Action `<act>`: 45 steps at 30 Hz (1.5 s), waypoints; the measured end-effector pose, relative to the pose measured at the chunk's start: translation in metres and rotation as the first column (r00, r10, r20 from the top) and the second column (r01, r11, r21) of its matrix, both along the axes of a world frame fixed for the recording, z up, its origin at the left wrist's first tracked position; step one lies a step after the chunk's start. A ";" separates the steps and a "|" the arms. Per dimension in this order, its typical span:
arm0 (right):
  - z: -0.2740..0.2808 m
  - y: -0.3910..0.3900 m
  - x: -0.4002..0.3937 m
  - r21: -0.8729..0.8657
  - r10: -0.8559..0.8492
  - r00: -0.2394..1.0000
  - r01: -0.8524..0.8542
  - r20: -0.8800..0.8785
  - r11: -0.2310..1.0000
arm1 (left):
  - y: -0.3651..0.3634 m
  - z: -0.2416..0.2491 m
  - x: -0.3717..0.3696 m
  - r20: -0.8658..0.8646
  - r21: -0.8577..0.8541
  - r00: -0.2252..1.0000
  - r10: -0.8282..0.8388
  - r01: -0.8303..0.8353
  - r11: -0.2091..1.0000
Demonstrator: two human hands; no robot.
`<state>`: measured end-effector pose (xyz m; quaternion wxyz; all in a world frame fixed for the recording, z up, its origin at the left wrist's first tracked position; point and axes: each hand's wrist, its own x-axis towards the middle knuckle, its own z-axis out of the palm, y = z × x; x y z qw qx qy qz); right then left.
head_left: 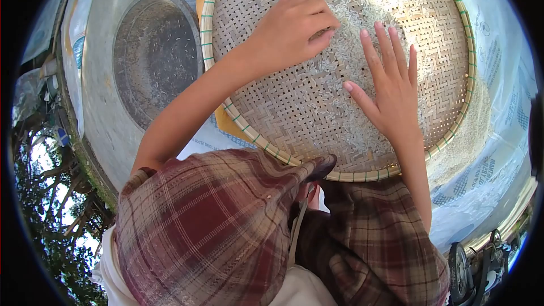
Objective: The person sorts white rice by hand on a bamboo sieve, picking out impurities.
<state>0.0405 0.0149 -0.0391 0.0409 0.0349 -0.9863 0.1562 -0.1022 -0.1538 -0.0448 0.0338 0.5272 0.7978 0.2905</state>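
On the woven tray (266, 107), the left hand (292, 28) pinches some rice (334, 0); the right hand (394, 88) lies open and flat. A hard push could spill grains over the rim

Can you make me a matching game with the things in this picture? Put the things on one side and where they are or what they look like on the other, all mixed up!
Things:
1. left hand
2. right hand
3. metal bowl
4. woven tray

Descriptions:
A. flat on the rice, fingers spread
B. beside the tray, nearly empty
C. curled, pinching at the rice
D. round, green stitches on its rim

Pairs: 1-C, 2-A, 3-B, 4-D
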 end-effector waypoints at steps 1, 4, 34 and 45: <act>-0.001 -0.001 -0.003 -0.001 0.000 1.000 0.000 0.001 1.000 | 0.000 0.000 -0.001 0.001 -0.001 1.000 0.000 0.000 1.000; -0.005 -0.004 -0.004 -0.005 0.008 1.000 -0.008 0.005 1.000 | -0.003 -0.001 -0.002 -0.043 0.000 0.997 -0.058 0.058 0.998; -0.012 -0.002 0.006 -0.065 -0.051 0.998 0.048 -0.040 0.997 | 0.023 -0.001 0.002 0.151 0.023 0.971 -0.183 0.181 0.983; -0.004 0.014 0.005 -0.238 -0.171 0.975 0.134 -0.140 0.962 | 0.028 0.006 0.004 0.130 0.065 0.968 -0.212 0.205 0.977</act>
